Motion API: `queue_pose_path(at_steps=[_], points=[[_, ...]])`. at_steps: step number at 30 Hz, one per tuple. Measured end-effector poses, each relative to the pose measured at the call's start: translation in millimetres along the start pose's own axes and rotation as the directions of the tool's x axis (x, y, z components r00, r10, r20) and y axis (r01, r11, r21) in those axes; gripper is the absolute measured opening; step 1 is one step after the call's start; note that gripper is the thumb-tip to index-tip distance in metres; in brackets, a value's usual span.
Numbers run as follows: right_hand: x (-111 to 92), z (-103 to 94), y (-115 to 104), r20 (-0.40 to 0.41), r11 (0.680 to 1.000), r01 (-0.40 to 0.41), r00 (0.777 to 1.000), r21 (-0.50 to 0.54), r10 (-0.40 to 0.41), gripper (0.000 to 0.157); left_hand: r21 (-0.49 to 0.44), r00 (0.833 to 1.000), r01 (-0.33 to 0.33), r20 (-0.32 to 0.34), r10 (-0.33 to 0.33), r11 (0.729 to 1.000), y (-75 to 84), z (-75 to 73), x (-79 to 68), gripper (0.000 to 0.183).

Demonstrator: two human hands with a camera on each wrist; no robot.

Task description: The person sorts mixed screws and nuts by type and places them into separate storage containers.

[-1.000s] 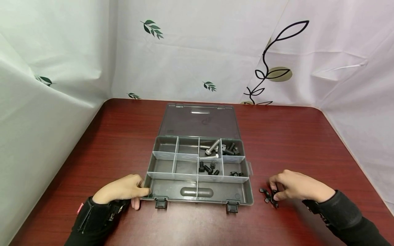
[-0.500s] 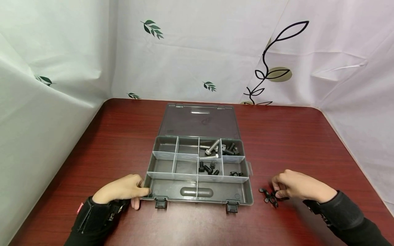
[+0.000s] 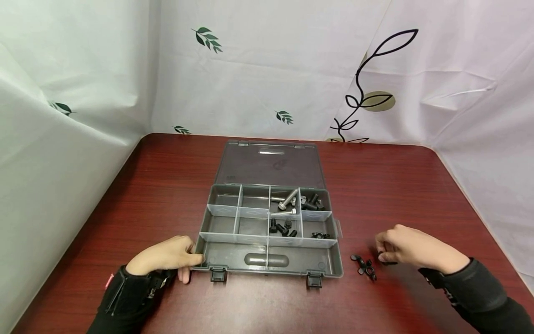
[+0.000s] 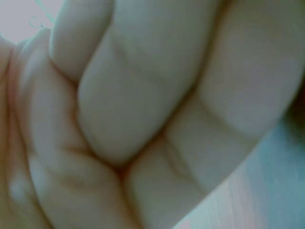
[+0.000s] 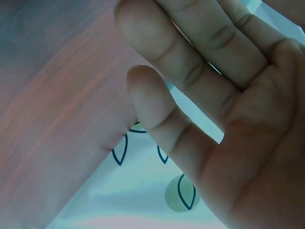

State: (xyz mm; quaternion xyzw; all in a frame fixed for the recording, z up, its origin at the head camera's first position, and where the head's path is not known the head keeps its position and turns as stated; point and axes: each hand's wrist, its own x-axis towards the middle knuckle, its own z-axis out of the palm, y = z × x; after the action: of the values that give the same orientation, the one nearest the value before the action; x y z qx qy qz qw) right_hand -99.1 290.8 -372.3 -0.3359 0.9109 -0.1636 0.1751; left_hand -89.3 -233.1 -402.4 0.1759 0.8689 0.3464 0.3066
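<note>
At the front left corner of a grey compartment box (image 3: 233, 254), my left hand (image 3: 167, 255) grips the wall, its thumb over the rim and the other fingers outside. To the box's right, my right hand (image 3: 410, 248) pinches a black wing nut (image 3: 389, 263), mostly hidden by the fingers. Several more black wing nuts (image 3: 364, 267) lie in a small cluster on the table between that hand and the box. One compartment at the right of the box holds a black wing nut (image 3: 320, 235). The left wrist view is filled by curled fingers (image 4: 143, 95).
Silver bolts (image 3: 288, 200), black bolts (image 3: 283, 228) and darker bolts (image 3: 313, 203) sit in separate compartments. The box's lid (image 3: 269, 164) lies folded back behind it. Two latches (image 3: 314, 281) hang at the front. White patterned cloth (image 3: 250, 69) surrounds the red-brown table (image 3: 175, 185).
My right hand has drawn away to the right from the wing nut cluster, carrying one wing nut. The left hand stays on the box corner.
</note>
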Motion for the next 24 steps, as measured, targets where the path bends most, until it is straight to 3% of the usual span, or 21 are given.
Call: queue_pose_path(at_steps=[24], points=[[6.7, -14.5, -4.1, -0.022, 0.998, 0.01, 1.0, -0.059, -0.011, 0.021, -0.003, 1.0, 0.01, 0.002, -0.01, 1.0, -0.8, 0.6, 0.7, 0.025]])
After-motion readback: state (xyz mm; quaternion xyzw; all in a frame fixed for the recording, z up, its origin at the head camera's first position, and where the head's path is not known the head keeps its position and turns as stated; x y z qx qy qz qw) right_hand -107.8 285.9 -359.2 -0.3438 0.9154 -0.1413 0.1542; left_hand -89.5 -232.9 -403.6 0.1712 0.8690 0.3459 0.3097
